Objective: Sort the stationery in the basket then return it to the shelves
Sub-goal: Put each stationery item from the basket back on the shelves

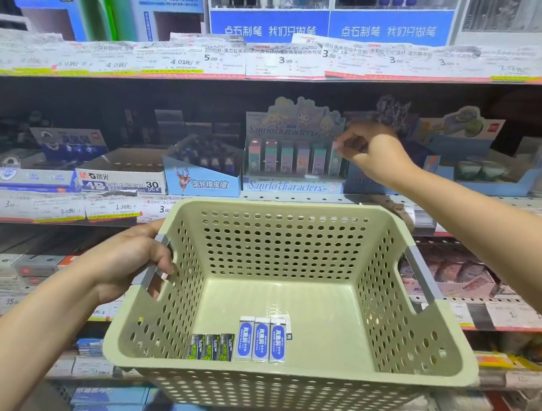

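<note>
Head view only. Basket, pale green and perforated, is held out in front of the shelves, tilted toward me so its load has slid to the near wall. My left hand curls round the grey handle on that side and carries the whole weight, which frees the other arm. My right hand reaches up to the Sanrio display box on the middle shelf; fingers pinch a small pastel eraser at the right end of the upright row, seemingly slotting it into the last gap. Grip looks like a fingertip pinch near the top, though blur hides the exact contact.

Left in the basket: three blue-label erasers side by side, and three black-label erasers just beside them on the left, also in a row. Grouped by kind, so my guess is sorting is done and shelving is partway.

Around: an Ultraman eraser box sits just left of the Sanrio one, and a 4B eraser carton further left. Price tags line the upper shelf edge. The basket's far rim sits close under the middle shelf lip, and my right forearm crosses above the basket's right corner, so the basket needs keeping low.
</note>
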Tool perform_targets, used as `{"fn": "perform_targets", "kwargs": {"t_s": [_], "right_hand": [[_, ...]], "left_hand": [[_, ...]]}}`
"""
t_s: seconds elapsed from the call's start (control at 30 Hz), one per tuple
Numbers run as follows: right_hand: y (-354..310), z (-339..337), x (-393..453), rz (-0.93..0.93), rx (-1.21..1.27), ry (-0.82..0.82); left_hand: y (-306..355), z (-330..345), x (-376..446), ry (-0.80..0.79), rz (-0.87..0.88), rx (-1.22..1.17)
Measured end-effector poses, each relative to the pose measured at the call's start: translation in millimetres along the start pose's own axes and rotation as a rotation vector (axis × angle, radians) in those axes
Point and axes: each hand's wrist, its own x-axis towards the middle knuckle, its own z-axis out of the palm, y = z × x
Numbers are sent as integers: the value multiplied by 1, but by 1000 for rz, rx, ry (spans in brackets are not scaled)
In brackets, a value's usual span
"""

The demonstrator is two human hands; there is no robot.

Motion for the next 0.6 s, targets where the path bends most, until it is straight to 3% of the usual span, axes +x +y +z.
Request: {"fn": "perform_targets", "kwargs": {"t_s": [0.6], "right_hand": [[-8,-3,-16,-56,-196,-21]], "left_hand": [[-1,-2,-3,-4,16,15]]}}
